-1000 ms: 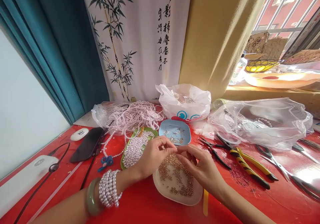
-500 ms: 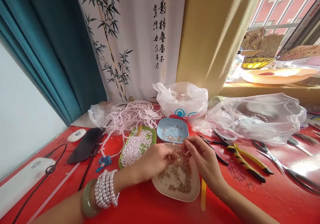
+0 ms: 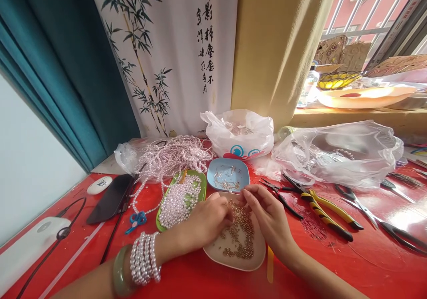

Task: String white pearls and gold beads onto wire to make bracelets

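A cream dish (image 3: 213,255) of small gold beads (image 3: 242,237) sits on the red table (image 3: 333,268) in front of me. My left hand (image 3: 208,221), with a pearl bracelet and a green bangle on its wrist, reaches down into the dish, its fingers curled among the beads. My right hand (image 3: 267,217) hovers over the dish's far edge, its fingertips pinched together close to the left hand's. What either hand pinches is too small to see.
A green dish of pearls (image 3: 182,197) and a blue dish of metal pins (image 3: 228,179) lie just beyond. Pearl strands (image 3: 173,154), plastic bags (image 3: 336,152), yellow-handled pliers (image 3: 328,212), other pliers (image 3: 376,221), a phone (image 3: 111,197) and blue scissors (image 3: 136,219) surround them.
Both hands have dropped from above the gold beads down to the dish. The left hand's fingers now dip into the beads. The view has shifted slightly.
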A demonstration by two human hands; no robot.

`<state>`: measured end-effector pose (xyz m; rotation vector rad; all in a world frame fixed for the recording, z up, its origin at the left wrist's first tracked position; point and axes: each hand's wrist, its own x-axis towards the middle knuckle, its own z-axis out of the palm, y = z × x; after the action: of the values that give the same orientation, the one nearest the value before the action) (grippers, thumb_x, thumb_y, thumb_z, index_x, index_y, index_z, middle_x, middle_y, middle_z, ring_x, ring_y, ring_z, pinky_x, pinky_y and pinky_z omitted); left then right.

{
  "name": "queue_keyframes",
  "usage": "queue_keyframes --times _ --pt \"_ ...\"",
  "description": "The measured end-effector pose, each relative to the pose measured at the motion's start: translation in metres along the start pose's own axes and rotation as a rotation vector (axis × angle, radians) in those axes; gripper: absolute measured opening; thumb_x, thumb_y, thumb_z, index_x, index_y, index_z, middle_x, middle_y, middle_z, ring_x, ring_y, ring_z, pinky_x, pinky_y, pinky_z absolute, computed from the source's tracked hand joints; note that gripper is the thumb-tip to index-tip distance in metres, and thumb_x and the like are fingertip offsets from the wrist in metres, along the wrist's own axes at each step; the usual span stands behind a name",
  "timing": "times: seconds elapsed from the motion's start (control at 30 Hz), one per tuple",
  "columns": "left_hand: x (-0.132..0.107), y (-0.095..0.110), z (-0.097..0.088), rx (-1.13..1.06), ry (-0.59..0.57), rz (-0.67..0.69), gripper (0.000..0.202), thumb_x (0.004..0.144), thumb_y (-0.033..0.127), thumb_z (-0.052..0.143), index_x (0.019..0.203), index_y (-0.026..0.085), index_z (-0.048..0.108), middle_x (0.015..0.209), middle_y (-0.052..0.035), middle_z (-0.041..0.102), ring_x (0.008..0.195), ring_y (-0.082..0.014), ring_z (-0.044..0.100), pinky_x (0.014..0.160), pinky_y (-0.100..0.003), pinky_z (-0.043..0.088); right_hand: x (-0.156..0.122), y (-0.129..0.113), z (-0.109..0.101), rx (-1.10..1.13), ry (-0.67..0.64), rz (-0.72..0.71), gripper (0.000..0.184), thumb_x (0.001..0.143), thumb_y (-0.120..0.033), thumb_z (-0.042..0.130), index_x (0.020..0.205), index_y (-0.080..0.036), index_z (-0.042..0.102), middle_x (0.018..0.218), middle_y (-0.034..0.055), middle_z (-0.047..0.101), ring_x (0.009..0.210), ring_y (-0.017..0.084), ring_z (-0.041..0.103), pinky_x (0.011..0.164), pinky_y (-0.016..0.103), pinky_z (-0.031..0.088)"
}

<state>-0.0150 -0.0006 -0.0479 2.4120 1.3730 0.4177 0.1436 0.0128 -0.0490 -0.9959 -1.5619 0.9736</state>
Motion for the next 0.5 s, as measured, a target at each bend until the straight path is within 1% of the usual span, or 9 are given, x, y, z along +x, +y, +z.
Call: queue_keyframes --times 0.17,0.23,0.3,0.33,0.4,0.43,0.5 --pt "-0.001 0.005 -0.006 -0.088 -0.002 -0.025 0.007 0.075 0.015 0.052 0.079 0.017 0.058 0.082 -0.0033 0.058 0.086 -0.0185 0.050 0.073 -0.028 0.039 -0.001 -0.001 -0.001 -0.049 0.056 -0.018 0.019 0.084 -0.034 0.045 0.074 -0.018 0.052 0.067 0.0011 0.056 0.060 0.012 0.052 0.055 0.023 0.045" --pt "0.000 0.007 -0.008 -0.148 0.024 -0.047 0.008 0.074 0.015 0.051 0.076 0.017 0.058 0.078 -0.0033 0.057 0.084 -0.0181 0.051 0.071 -0.027 0.039 0.001 -0.005 -0.004 -0.080 0.086 -0.060 0.018 0.084 -0.032 0.044 0.074 -0.018 0.052 0.067 0.0012 0.057 0.058 0.012 0.053 0.053 0.023 0.045" --pt "0.001 0.007 -0.008 -0.194 0.065 -0.075 0.007 0.072 0.014 0.052 0.072 0.017 0.058 0.075 -0.0026 0.056 0.078 -0.0166 0.052 0.067 -0.026 0.040 0.005 -0.013 -0.010 -0.154 0.110 -0.136 0.017 0.084 -0.031 0.044 0.075 -0.019 0.052 0.066 0.0013 0.059 0.056 0.012 0.054 0.051 0.023 0.046" --pt "0.001 0.007 -0.008 -0.209 0.087 -0.086 0.008 0.070 0.013 0.051 0.070 0.017 0.058 0.073 -0.0021 0.056 0.074 -0.0157 0.052 0.065 -0.025 0.040 0.007 -0.018 -0.013 -0.216 0.108 -0.176 0.016 0.083 -0.030 0.045 0.075 -0.019 0.053 0.066 0.0013 0.060 0.056 0.012 0.055 0.052 0.023 0.046" --pt "0.001 0.006 -0.006 -0.230 0.119 -0.087 0.010 0.068 0.010 0.051 0.067 0.017 0.058 0.070 -0.0012 0.055 0.069 -0.0143 0.051 0.061 -0.023 0.039 0.014 -0.026 -0.021 -0.341 0.062 -0.228 0.013 0.080 -0.029 0.048 0.075 -0.020 0.055 0.065 0.0017 0.063 0.056 0.013 0.057 0.053 0.025 0.047" --pt "0.001 0.006 -0.005 -0.240 0.127 -0.079 0.010 0.067 0.009 0.051 0.067 0.017 0.058 0.069 -0.0010 0.055 0.068 -0.0139 0.051 0.060 -0.023 0.038 0.017 -0.030 -0.025 -0.372 0.041 -0.228 0.013 0.079 -0.029 0.049 0.075 -0.020 0.056 0.066 0.0021 0.064 0.058 0.014 0.059 0.054 0.025 0.047" --pt "0.001 0.004 -0.003 -0.262 0.136 -0.063 0.012 0.065 0.007 0.051 0.066 0.017 0.058 0.068 -0.0010 0.056 0.068 -0.0137 0.051 0.060 -0.023 0.038 0.023 -0.036 -0.032 -0.356 0.030 -0.192 0.014 0.079 -0.031 0.049 0.075 -0.019 0.057 0.067 0.0027 0.065 0.061 0.015 0.061 0.054 0.025 0.048"
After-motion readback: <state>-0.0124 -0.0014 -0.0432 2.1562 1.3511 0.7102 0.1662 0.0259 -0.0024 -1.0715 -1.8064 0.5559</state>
